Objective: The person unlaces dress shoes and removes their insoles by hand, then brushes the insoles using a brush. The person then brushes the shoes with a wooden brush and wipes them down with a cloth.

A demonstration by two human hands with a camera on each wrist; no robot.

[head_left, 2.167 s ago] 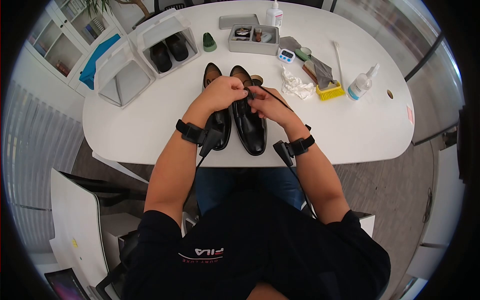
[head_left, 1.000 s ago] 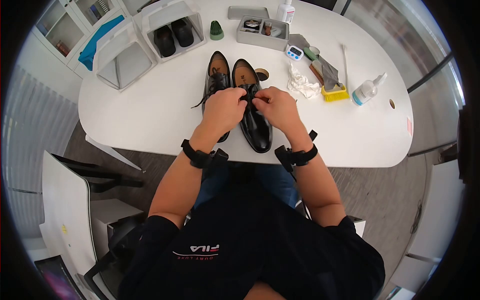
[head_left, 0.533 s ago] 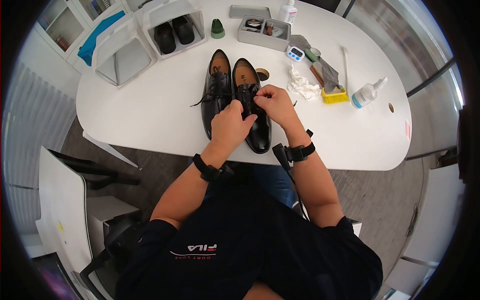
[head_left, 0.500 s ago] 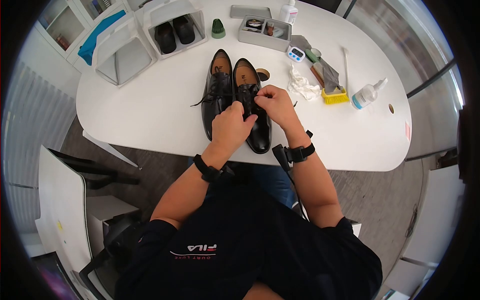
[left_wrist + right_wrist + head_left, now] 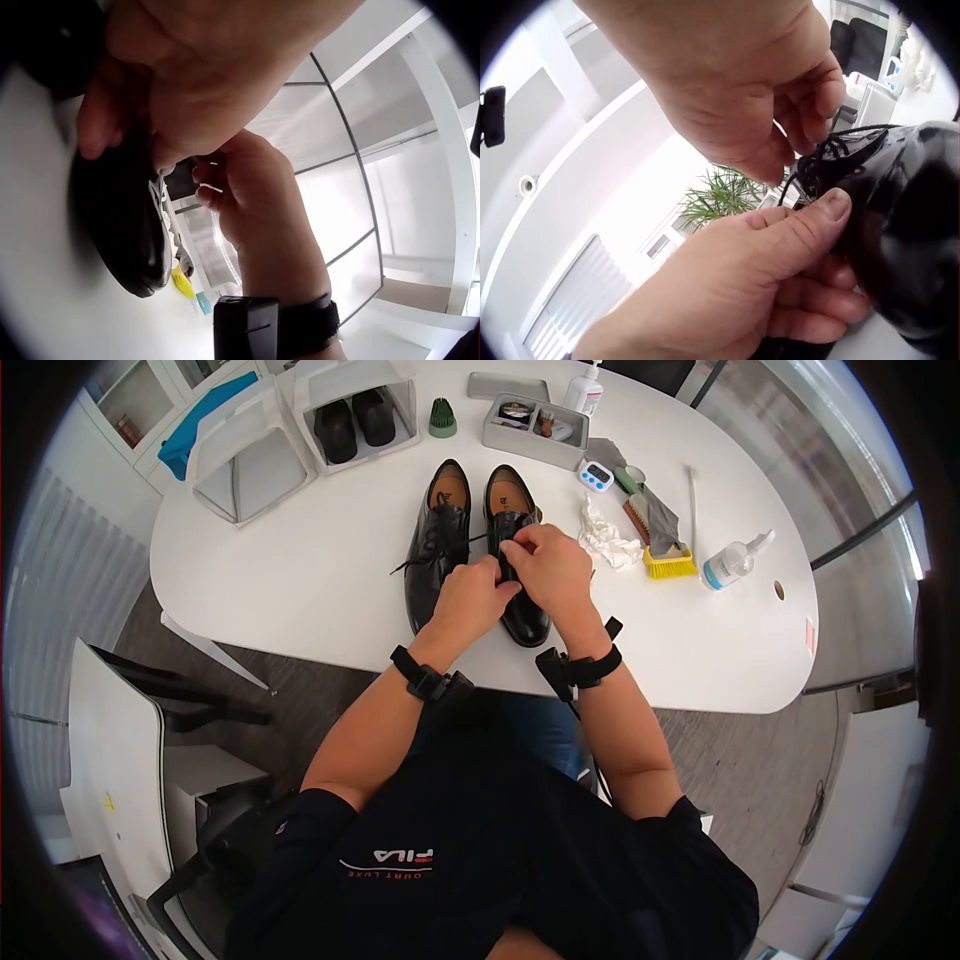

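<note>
Two black leather dress shoes stand side by side on the white table point(image 5: 290, 580), heels away from the person. My left hand point(image 5: 468, 600) grips the right-hand shoe point(image 5: 525, 625) from the side, its thumb point(image 5: 821, 217) on the upper just below the lacing. My right hand point(image 5: 555, 570) is over the same shoe's lacing; its thumb and fingers pinch the black shoelace point(image 5: 829, 154) there. The laced left-hand shoe point(image 5: 425, 585) stands untouched, a loose lace end sticking out to its left. Hands hide much of the right-hand shoe's front lacing.
Behind the shoes are clear shoe boxes point(image 5: 250, 470), one with dark shoes inside, a green brush point(image 5: 442, 420) and a grey tin point(image 5: 535, 440). To the right lie a timer point(image 5: 595, 476), crumpled tissue point(image 5: 607, 535), a yellow brush point(image 5: 670, 565) and a spray bottle point(image 5: 730, 565).
The left hand has come down from the laces to the shoe's side. The right-hand shoe has shifted away from the person, its heel farther from the other shoe. The right hand stays at the lacing.
</note>
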